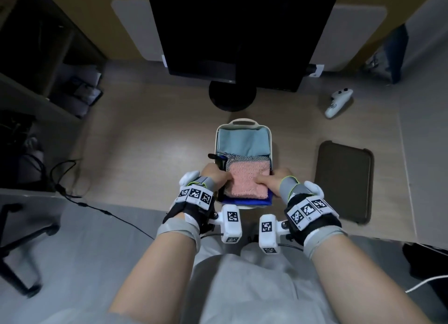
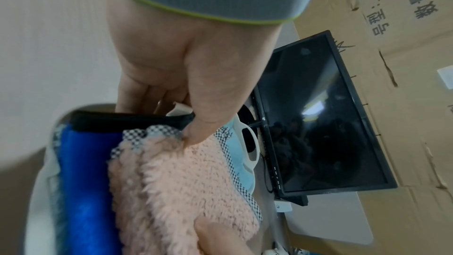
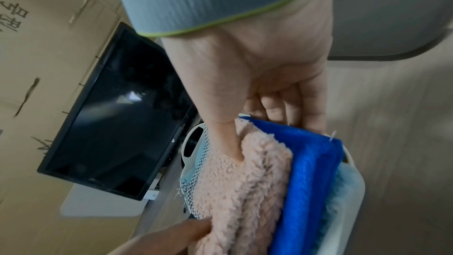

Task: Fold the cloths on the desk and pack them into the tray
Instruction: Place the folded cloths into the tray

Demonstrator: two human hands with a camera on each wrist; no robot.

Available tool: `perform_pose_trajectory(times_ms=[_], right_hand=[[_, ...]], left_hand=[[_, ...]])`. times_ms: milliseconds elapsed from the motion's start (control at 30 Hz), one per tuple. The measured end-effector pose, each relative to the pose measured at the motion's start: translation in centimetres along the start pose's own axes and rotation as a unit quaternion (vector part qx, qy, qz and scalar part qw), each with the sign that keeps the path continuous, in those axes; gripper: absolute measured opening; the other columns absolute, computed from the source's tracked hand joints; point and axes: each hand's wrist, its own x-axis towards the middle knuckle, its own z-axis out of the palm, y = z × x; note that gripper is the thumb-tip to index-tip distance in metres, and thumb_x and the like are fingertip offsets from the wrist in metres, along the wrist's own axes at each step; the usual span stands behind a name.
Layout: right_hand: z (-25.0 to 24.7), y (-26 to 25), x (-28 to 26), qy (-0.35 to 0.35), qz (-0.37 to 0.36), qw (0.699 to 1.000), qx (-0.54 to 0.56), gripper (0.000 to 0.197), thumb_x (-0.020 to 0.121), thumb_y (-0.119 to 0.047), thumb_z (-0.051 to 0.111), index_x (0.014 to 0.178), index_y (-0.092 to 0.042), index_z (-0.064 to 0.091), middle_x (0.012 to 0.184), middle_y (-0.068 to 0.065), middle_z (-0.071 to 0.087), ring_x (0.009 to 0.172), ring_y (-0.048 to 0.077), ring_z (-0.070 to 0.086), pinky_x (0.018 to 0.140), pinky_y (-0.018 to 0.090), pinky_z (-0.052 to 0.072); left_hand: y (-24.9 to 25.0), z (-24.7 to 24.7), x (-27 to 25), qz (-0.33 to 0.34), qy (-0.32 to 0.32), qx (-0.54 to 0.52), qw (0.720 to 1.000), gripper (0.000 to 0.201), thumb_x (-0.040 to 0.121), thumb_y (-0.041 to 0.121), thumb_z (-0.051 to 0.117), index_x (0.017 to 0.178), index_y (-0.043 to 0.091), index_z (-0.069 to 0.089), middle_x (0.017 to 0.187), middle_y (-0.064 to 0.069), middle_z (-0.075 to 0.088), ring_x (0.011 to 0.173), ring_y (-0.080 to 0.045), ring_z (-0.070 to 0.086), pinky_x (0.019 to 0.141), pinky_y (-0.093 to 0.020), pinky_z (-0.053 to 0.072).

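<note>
— How many cloths can you count, and where are they?

— Five, all in the one white tray (image 1: pixel 243 123) on the tabletop (image 1: pixel 150 139): a light blue cloth (image 1: pixel 238 142) at the far end, a checked cloth (image 1: pixel 244 159) just nearer, a fluffy pink cloth (image 1: pixel 247 180) on top at the near end, a bright blue cloth (image 1: pixel 242 201) under the pink one, and a black cloth (image 2: pixel 122 121) at the left side.

— And the hands?

— Two. The left hand (image 1: pixel 214 177) has its thumb pressed onto the pink cloth and its fingers down along the tray's left side by the black cloth; its grip pinches the stack. The right hand (image 1: pixel 271 180) does the same on the right, thumb sunk in the pink pile, fingers behind the bright blue cloth.

— Anything else on the tabletop?

— One black monitor (image 1: pixel 240 33), one white controller (image 1: pixel 338 103), one dark pad (image 1: pixel 344 180).
</note>
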Motion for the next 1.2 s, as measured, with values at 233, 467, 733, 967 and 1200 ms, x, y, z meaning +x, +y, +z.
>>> perform_pose_trajectory(times_ms=[233, 467, 733, 967, 1200], right_hand=[[0.3, -1.2, 0.2, 0.029, 0.019, 0.997, -0.062, 0.047, 0.075, -0.037, 0.078, 0.103, -0.002, 0.063, 0.100, 0.011, 0.066, 0.088, 0.029, 0.062, 0.070, 0.028, 0.041], [1.3, -2.9, 0.5, -0.021, 0.050, 0.994, -0.095, 0.034, 0.093, -0.014, 0.054, 0.123, 0.003, 0.054, 0.117, 0.018, 0.059, 0.104, 0.032, 0.058, 0.077, 0.027, 0.039], [-0.9, -4.4, 0.7, 0.044, 0.058, 0.997, -0.034, 0.017, 0.075, -0.026, 0.060, 0.080, -0.010, 0.064, 0.086, 0.009, 0.072, 0.082, 0.029, 0.069, 0.074, 0.031, 0.052], [1.7, -4.1, 0.5, -0.052, 0.042, 0.996, 0.051, 0.010, 0.088, -0.008, 0.052, 0.087, -0.006, 0.061, 0.077, 0.014, 0.061, 0.065, 0.027, 0.057, 0.062, 0.035, 0.050], [4.1, -2.5, 2.0, -0.042, -0.001, 0.999, 0.034, 0.048, 0.086, -0.012, 0.056, 0.133, -0.018, 0.051, 0.113, 0.013, 0.063, 0.095, 0.031, 0.063, 0.075, 0.035, 0.054]], left_hand=[[0.4, 0.7, 0.3, -0.002, -0.005, 0.053, 0.999, 0.022, 0.082, 0.016, 0.065, 0.095, -0.001, 0.063, 0.099, -0.016, 0.069, 0.093, -0.032, 0.066, 0.078, -0.035, 0.052], [1.2, 0.7, 1.0, -0.014, -0.052, 0.094, 0.994, 0.027, 0.090, 0.013, 0.056, 0.110, -0.005, 0.060, 0.106, -0.017, 0.063, 0.107, -0.034, 0.062, 0.095, -0.036, 0.048], [2.9, -1.7, 1.9, 0.002, -0.044, 0.023, 0.999, 0.015, 0.089, 0.021, 0.057, 0.081, 0.008, 0.057, 0.093, -0.012, 0.065, 0.085, -0.025, 0.062, 0.087, -0.037, 0.054], [3.1, -0.3, 2.0, 0.024, -0.071, 0.005, 0.997, 0.011, 0.092, 0.012, 0.052, 0.092, 0.006, 0.061, 0.096, -0.016, 0.068, 0.084, -0.029, 0.067, 0.084, -0.039, 0.058], [1.3, 2.5, 3.8, 0.044, -0.081, 0.106, 0.990, 0.019, 0.082, 0.011, 0.050, 0.096, 0.004, 0.061, 0.104, -0.025, 0.066, 0.099, -0.039, 0.063, 0.079, -0.038, 0.049]])
